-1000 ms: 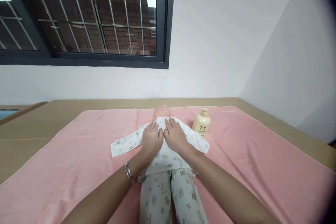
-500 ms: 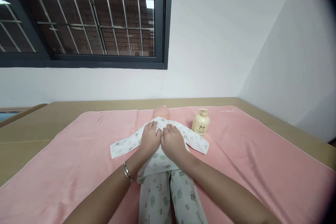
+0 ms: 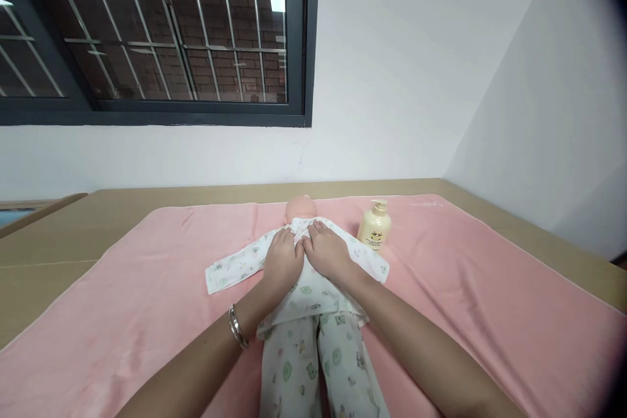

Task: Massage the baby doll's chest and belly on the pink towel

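A baby doll lies on its back, its bare head (image 3: pixel 300 207) at the far end. It wears a white printed shirt (image 3: pixel 306 297) with the long sleeves spread out, and matching trousers (image 3: pixel 290 366). On the left of the doll's chest rests my left hand (image 3: pixel 283 261), fingers laid along the cloth and a silver bangle at the wrist. My right hand (image 3: pixel 327 251) lies on the right of the chest, fingers flat and pointing to the collar. The thumbs nearly meet at the middle. Both hands touch the shirt without visibly gripping it.
A cream pump bottle (image 3: pixel 375 225) stands just beyond the right sleeve. Under everything spreads a pink cloth (image 3: pixel 147 287) on a wooden surface (image 3: pixel 59 241). A white wall (image 3: pixel 382 78) and a barred window (image 3: pixel 196 112) rise behind.
My right hand has slid slightly up and right on the chest, its fingers flatter. My left hand has shifted very slightly. The shirt's lower right hem shows more.
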The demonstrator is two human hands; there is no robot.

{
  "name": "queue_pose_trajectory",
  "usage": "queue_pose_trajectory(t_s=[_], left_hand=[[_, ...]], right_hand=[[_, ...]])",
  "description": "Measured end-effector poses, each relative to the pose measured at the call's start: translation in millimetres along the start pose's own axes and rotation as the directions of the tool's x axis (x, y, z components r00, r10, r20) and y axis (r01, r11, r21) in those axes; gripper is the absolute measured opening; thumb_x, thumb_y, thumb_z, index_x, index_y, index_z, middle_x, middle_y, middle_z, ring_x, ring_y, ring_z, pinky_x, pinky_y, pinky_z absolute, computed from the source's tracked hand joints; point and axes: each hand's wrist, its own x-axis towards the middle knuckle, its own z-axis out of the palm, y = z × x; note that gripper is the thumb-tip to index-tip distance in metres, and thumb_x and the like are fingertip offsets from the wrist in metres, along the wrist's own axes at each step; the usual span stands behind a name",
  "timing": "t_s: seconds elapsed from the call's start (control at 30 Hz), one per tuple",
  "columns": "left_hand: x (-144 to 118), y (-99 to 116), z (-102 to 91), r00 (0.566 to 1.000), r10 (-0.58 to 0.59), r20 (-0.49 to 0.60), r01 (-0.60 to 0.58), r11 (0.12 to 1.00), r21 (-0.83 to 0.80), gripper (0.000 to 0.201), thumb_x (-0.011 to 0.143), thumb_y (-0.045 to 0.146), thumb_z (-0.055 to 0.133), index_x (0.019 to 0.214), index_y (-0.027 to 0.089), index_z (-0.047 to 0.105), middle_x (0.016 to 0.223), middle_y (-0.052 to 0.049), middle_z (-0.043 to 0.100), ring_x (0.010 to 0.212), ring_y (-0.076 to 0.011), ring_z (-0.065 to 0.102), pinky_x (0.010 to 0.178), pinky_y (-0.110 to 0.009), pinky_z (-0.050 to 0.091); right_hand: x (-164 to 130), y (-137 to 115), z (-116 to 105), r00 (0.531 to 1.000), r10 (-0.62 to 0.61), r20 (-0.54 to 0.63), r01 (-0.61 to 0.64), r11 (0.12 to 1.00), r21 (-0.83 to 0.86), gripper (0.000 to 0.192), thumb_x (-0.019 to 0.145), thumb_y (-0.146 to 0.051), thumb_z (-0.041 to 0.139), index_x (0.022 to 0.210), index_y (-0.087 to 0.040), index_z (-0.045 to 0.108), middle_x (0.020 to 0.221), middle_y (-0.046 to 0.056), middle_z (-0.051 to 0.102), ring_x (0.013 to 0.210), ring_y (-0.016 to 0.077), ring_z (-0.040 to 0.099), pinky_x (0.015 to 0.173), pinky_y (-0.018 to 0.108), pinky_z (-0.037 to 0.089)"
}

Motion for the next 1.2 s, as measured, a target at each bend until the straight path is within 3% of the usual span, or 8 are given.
queue_pose_trajectory(t_s=[0.33,0.57,0.97,1.2], left_hand=[[0,-4,3.0,0.999,0.039,0.025,-0.039,0.999,0.005,0.035,0.092,0.024,0.037,0.119,0.009,0.053,0.123,-0.019,0.06,0.12,-0.0292,0.053,0.104,-0.046,0.041],[9,-13,5.9,0.995,-0.03,0.096,0.036,0.997,-0.061,0.038,0.089,0.028,0.041,0.121,0.009,0.053,0.129,-0.018,0.057,0.123,-0.0289,0.05,0.106,-0.046,0.037],[-3,-1,2.7,1.0,-0.024,-0.008,0.024,1.0,0.006,0.034,0.091,0.021,0.037,0.118,0.012,0.056,0.122,-0.016,0.062,0.119,-0.0278,0.055,0.104,-0.044,0.041],[-2,0,0.4,1.0,-0.011,0.028,0.009,0.997,0.07,0.035,0.092,0.023,0.036,0.118,0.01,0.056,0.121,-0.017,0.062,0.118,-0.0286,0.055,0.1,-0.043,0.043]], right_hand=[[-13,-14,4,0.996,-0.005,-0.087,-0.002,0.997,-0.076,0.043,0.098,-0.024,0.03,0.125,-0.004,0.057,0.136,0.021,0.053,0.13,0.0261,0.045,0.108,0.039,0.031],[-24,-23,6,0.995,-0.026,-0.1,0.011,0.988,-0.151,0.042,0.095,-0.024,0.036,0.127,-0.004,0.055,0.135,0.022,0.053,0.13,0.0305,0.044,0.107,0.046,0.031],[-11,-11,4,0.997,0.059,-0.04,-0.059,0.998,0.007,0.05,0.095,-0.029,0.032,0.136,-0.005,0.049,0.144,0.017,0.045,0.137,0.0247,0.036,0.111,0.039,0.03],[-6,-5,7,0.997,0.042,-0.058,-0.041,0.999,0.02,0.052,0.096,-0.031,0.032,0.136,-0.002,0.048,0.144,0.018,0.045,0.138,0.0255,0.035,0.112,0.039,0.028]])
